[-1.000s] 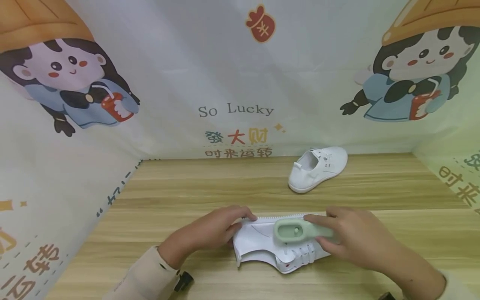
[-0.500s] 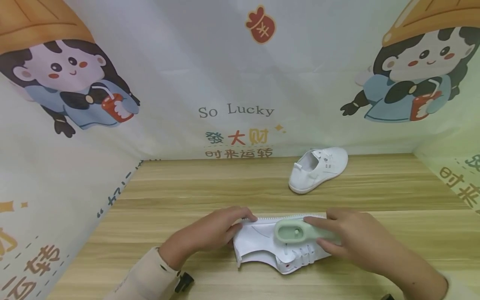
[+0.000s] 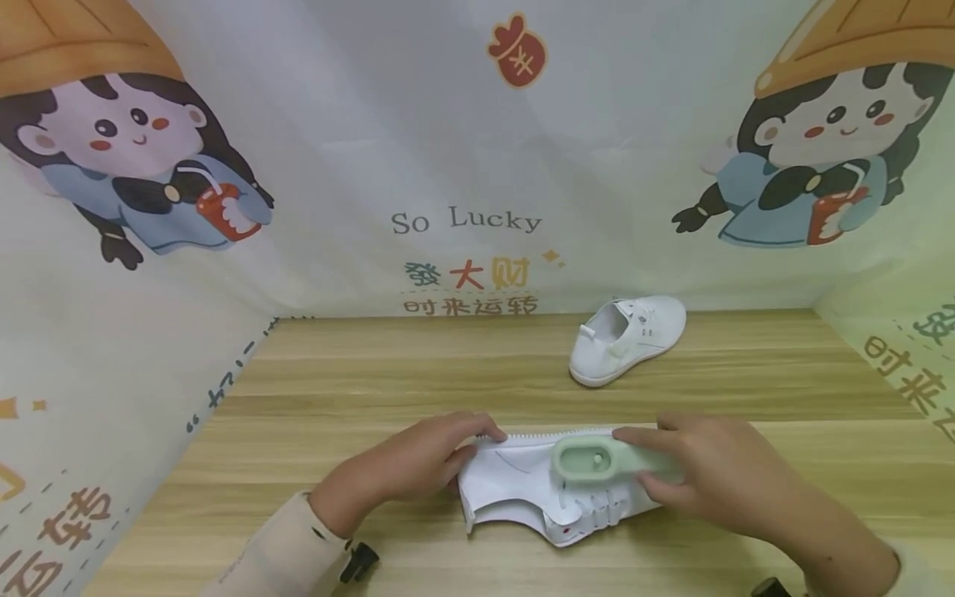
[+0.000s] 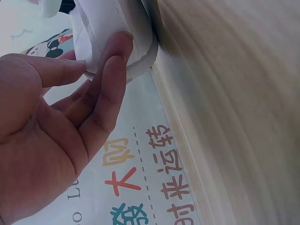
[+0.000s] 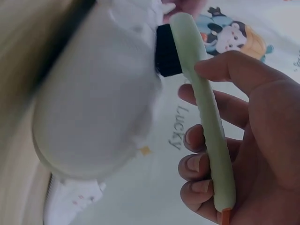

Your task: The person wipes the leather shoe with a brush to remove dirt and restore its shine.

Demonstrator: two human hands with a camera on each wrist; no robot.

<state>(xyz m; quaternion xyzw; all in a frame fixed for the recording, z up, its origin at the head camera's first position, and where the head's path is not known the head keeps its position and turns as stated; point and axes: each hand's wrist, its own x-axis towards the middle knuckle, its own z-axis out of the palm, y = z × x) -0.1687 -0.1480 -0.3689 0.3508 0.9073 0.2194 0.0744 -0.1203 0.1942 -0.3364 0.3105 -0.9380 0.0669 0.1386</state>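
A white lace-up shoe (image 3: 511,481) lies on its side on the wooden table, opening and laces towards me. At its heel end, my left hand (image 3: 418,456) holds it; the left wrist view shows thumb and fingers on either side of the heel (image 4: 108,23). My right hand (image 3: 724,473) grips the pale green handle of a brush (image 3: 645,463), which overlaps the shoe's upper side near the laces. Seen from the right wrist, the dark bristles (image 5: 167,51) are right at the shoe's upper, and the fingers curl round the handle (image 5: 213,126).
A second white shoe (image 3: 630,340) stands upright farther back, close to the rear wall. Printed cloth (image 3: 358,149) with cartoon figures and lettering surrounds the wooden table (image 3: 373,365) at the back and sides.
The brush in my right hand has shifted slightly to the right along the shoe. My left hand keeps its hold on the heel, and the head view has turned a little.
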